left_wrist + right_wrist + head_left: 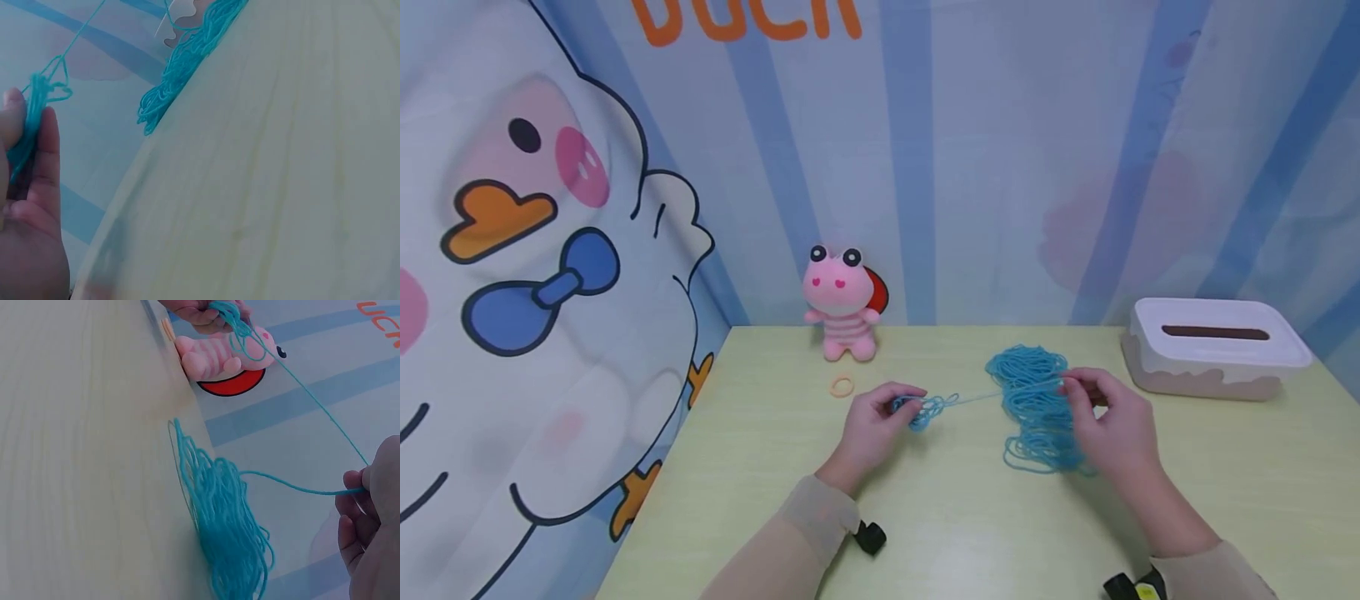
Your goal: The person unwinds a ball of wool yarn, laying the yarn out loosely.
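A small looped bundle of blue yarn (pixel 931 408) is pinched between the thumb and fingers of my left hand (pixel 874 425). In the left wrist view the gathered strands (pixel 39 103) stick up out of the grip. My right hand (pixel 1112 425) pinches a single strand between thumb and forefinger, above the right side of a large loose pile of blue yarn (pixel 1033 408) on the table. One strand (pixel 325 412) runs taut between the two hands, and another (pixel 287 483) sags from the right fingertips to the pile.
A pink plush toy (pixel 844 308) in a striped top stands at the back of the table (pixel 970 533). An orange ring-shaped band (pixel 842 386) lies in front of it. At the back right sits a white-lidded tissue box (pixel 1217 350). A printed cloth backdrop (pixel 985 167) hangs behind.
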Demonstrator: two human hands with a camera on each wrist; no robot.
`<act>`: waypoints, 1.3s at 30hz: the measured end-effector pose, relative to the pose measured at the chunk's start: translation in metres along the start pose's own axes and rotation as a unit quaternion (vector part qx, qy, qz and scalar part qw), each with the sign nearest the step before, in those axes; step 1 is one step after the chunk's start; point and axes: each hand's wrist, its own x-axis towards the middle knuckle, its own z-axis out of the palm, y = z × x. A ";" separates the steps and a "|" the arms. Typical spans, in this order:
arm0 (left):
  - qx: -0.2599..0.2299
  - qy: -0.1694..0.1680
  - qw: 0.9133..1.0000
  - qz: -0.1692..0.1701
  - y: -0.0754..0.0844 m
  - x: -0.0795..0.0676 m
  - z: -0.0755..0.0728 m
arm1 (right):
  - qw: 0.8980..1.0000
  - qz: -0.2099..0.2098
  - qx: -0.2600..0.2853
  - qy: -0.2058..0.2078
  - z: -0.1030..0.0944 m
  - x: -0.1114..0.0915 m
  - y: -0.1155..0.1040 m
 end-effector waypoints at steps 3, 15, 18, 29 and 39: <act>-0.004 -0.005 1.000 0.011 -0.002 0.001 0.001 | 1.000 0.021 -0.022 -0.002 -0.013 0.000 0.006; -0.042 0.005 0.999 0.023 0.008 -0.002 -0.001 | 0.995 0.052 -0.074 -0.035 -0.048 0.003 0.025; -0.052 0.008 0.999 0.010 0.008 -0.002 -0.001 | 0.985 0.060 -0.097 -0.126 -0.056 0.005 0.031; -0.067 0.032 0.997 -0.001 0.005 0.000 0.001 | 0.916 0.082 -0.168 -0.354 -0.047 0.007 0.033; -0.061 0.029 0.998 -0.002 0.008 -0.001 0.003 | 0.962 -0.031 -0.102 -0.251 0.017 -0.009 -0.022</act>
